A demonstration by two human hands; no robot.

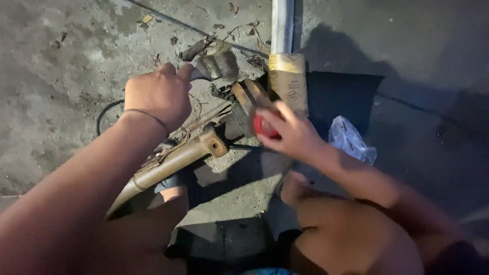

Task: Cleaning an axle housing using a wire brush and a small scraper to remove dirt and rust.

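Head view: a concrete floor [61, 91] was seen from above, with the person's knees at the bottom edge. The left hand [158, 97] was closed into a fist around the handle of a paintbrush [216, 66], whose worn bristles were pointed toward the top of the frame, just beside a cluster of rusty metal parts [247, 97]. The right hand [290, 132] was curled loosely about a small red object [265, 127], held between thumb and fingers; its kind could not be told, as the hand was blurred. A rusty tube [173, 163] was laid slantwise from the lower left up to a blocky end fitting [214, 142], which was set between the two hands and just below the metal parts. An upright pale post [281, 23] was seen at the top edge, with a cardboard-coloured wrap [289, 81] around its lower part, touching the metal parts on their right. A black sheet [346, 94] was spread on the floor to the right of the post, and a crumpled clear plastic bag [351, 140] was found at its lower edge, near the right forearm. A thin black cable [104, 114] was curved on the floor left of the left wrist. Dry leaves and twigs [239, 30] were scattered above the brush. Open floor was left along the left side and the far right, well apart from both hands.
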